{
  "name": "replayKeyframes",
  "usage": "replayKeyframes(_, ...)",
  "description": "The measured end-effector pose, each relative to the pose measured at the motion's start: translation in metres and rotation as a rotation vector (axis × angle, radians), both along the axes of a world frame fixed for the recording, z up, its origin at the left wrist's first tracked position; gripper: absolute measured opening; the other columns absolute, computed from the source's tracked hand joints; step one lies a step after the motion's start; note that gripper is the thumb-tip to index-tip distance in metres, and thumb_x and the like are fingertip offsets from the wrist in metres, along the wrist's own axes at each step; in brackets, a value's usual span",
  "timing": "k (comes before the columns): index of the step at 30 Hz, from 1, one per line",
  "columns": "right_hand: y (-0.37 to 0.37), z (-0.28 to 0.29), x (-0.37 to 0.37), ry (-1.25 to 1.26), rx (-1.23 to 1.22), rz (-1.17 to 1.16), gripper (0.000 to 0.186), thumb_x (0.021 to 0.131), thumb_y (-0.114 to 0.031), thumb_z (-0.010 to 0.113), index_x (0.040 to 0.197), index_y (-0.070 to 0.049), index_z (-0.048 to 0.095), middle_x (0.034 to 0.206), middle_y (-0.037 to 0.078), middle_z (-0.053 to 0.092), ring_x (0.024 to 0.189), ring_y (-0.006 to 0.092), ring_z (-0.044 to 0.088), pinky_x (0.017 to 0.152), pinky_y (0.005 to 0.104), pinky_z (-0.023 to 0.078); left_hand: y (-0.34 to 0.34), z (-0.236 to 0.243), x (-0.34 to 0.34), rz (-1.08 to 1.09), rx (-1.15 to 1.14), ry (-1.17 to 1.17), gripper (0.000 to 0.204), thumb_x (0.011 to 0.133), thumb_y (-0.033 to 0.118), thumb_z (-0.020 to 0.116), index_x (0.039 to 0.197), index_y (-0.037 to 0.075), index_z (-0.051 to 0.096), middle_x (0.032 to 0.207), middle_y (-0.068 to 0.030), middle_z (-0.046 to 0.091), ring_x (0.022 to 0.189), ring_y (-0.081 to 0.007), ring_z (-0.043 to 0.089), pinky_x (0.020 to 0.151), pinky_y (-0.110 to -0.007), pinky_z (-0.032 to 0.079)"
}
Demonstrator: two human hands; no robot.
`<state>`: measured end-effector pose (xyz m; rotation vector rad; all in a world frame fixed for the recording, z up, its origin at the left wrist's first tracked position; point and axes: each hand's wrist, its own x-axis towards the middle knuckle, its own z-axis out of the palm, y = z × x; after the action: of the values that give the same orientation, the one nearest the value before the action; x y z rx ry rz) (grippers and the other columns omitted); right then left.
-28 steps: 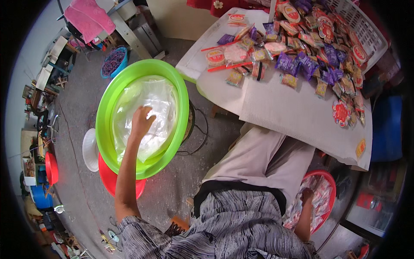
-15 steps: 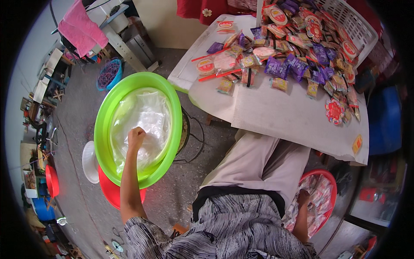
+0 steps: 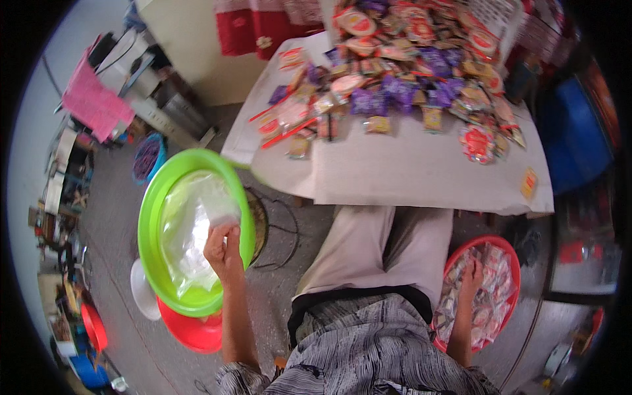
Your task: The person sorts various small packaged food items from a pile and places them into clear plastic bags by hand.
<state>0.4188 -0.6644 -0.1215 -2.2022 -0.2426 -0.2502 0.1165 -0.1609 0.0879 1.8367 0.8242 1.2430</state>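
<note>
My left hand (image 3: 224, 253) is over the right edge of the green basin (image 3: 149, 227), its fingers closed on a clear plastic bag (image 3: 222, 212). More clear plastic bags (image 3: 187, 230) lie in a layered pile inside the basin. On the other side of my legs, my right hand (image 3: 470, 282) reaches into a red basin (image 3: 517, 280) filled with small clear-wrapped packets (image 3: 492, 289). Its fingers are curled down among the packets. Whatever they may hold is hidden.
A pale-covered table (image 3: 395, 172) stands ahead, its far half heaped with wrapped snacks (image 3: 395, 92), some purple, beside a white plastic basket (image 3: 497, 23). Under the green basin sit a red basin (image 3: 191, 332) and a white bowl (image 3: 143, 289). A blue drum (image 3: 579, 138) stands at right.
My left hand has moved from the middle of the green basin to its right edge, lifting a bag. My right hand has gone further forward into the packets. The view has shifted.
</note>
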Motion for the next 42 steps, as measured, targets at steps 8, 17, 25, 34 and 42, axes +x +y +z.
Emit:
replayKeyframes(8, 0.137, 0.121, -0.042, 0.253, 0.247, 0.337, 0.013, 0.093, -0.016, 0.067, 0.099, -0.004, 0.067, 0.073, -0.001, 0.056, 0.068, 0.0066, 0.051, 0.058, 0.0250, 0.043, -0.047, -0.008, 0.119, -0.852, -0.936, -0.956, 0.025, 0.100, 0.013, 0.054, 0.124, 0.005, 0.055, 0.141, -0.0189, 0.053, 0.127, -0.0342, 0.055, 0.097, -0.063, 0.050)
replayKeyframes(17, 0.218, 0.156, -0.052, 0.831, 0.907, 0.703, 0.061, 0.093, -0.027, 0.072, 0.141, 0.000, 0.047, 0.113, 0.004, 0.063, 0.084, 0.0108, 0.060, 0.066, 0.0237, 0.049, -0.077, -0.022, 0.174, -0.904, -1.315, -0.892, 0.021, 0.104, 0.018, 0.049, 0.122, 0.010, 0.057, 0.155, -0.0148, 0.040, 0.136, -0.0353, 0.047, 0.097, -0.063, 0.050)
replayKeyframes(25, 0.206, 0.146, -0.050, 0.857, 1.035, 0.347, 0.024, 0.100, -0.019, 0.062, 0.114, -0.001, 0.068, 0.086, 0.001, 0.065, 0.065, 0.0058, 0.052, 0.055, 0.0215, 0.040, -0.088, -0.031, 0.178, -0.623, -0.960, -0.272, 0.034, 0.099, 0.011, 0.057, 0.131, 0.004, 0.050, 0.134, -0.0190, 0.056, 0.121, -0.0298, 0.056, 0.094, -0.042, 0.053)
replayKeyframes(34, 0.213, 0.147, -0.063, 0.699, 0.893, 0.146, 0.020, 0.100, -0.016, 0.060, 0.112, -0.002, 0.067, 0.085, 0.002, 0.067, 0.064, 0.0066, 0.052, 0.055, 0.0230, 0.040, -0.130, -0.016, 0.173, -0.605, 0.494, 0.373, 0.035, 0.074, 0.011, 0.079, 0.105, 0.005, 0.067, 0.102, -0.0132, 0.058, 0.093, -0.0340, 0.055, 0.082, -0.046, 0.044)
replayKeyframes(42, 0.218, 0.151, -0.073, 0.676, 0.938, 0.245, 0.023, 0.099, -0.013, 0.062, 0.119, -0.002, 0.065, 0.083, -0.002, 0.062, 0.066, 0.0053, 0.052, 0.056, 0.0206, 0.039, -0.134, -0.021, 0.186, -0.762, 0.533, 0.378, 0.031, 0.067, 0.004, 0.080, 0.096, 0.006, 0.069, 0.093, -0.0096, 0.060, 0.085, -0.0316, 0.056, 0.076, -0.043, 0.044)
